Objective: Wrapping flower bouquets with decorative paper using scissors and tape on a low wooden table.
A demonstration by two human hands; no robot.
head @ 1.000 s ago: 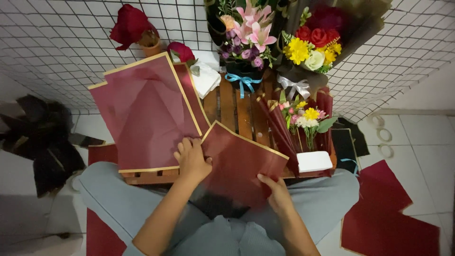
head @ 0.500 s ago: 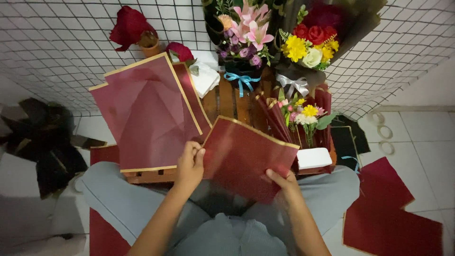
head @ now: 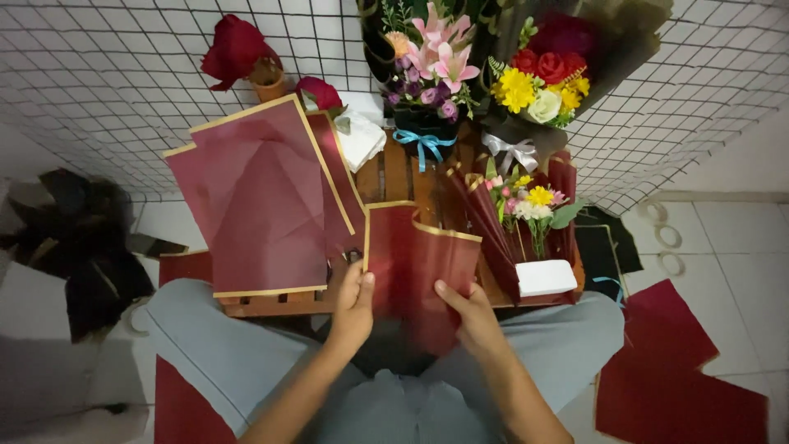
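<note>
Both of my hands hold one dark red wrapping sheet with a gold edge, upright over my lap. My left hand grips its lower left side, thumb on the front. My right hand pinches its lower right part. The sheet is bent, its right side folded forward. Behind it stands a low wooden table. A stack of the same red sheets lies on the table's left half.
A small bouquet in red wrap and a white block sit on the table's right. Two larger bouquets and red roses lean on a wire grid wall. More red sheets and tape rolls lie on the floor.
The sheet has turned from a tilted diamond to nearly upright and has been bent. My hands have moved closer together at its lower edge.
</note>
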